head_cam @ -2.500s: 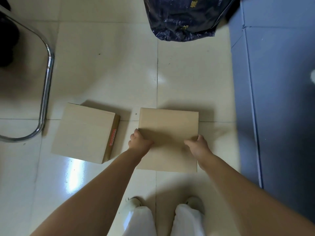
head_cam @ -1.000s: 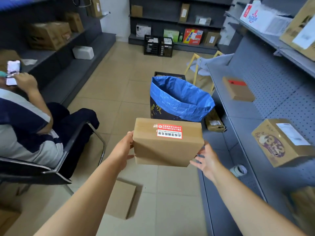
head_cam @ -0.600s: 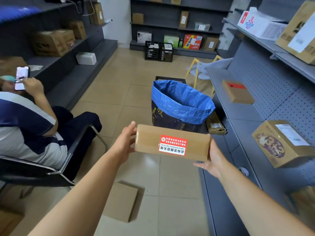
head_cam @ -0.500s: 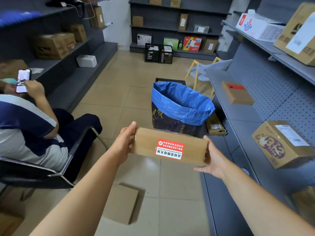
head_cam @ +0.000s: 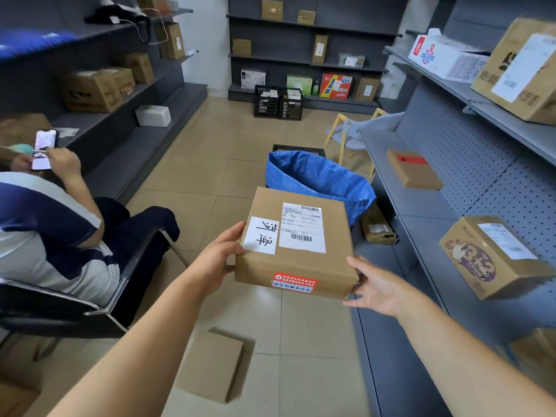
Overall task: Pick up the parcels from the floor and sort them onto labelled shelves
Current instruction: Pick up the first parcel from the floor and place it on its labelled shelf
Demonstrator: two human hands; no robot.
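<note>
Now, in the head view, a flat brown parcel point(head_cam: 296, 242) is held in the air between both hands, above the tiled floor point(head_cam: 210, 164) and in front of a blue-lined bag point(head_cam: 319, 179). The left hand point(head_cam: 215, 260) grips the left edge of the parcel, with the thumb on top near a white sticker with handwritten characters. The right hand point(head_cam: 376, 285) supports the near right corner with open fingers, the palm against the side of the box. On the top face a printed shipping label with barcodes is visible, and on the near side a red sticker. A second flat parcel point(head_cam: 210, 364) lies on the floor below the arms. On the right stands a grey shelf point(head_cam: 421, 206) with some boxes on it. On the left a person point(head_cam: 51, 233) sits in a chair and holds a phone point(head_cam: 45, 145).
</note>
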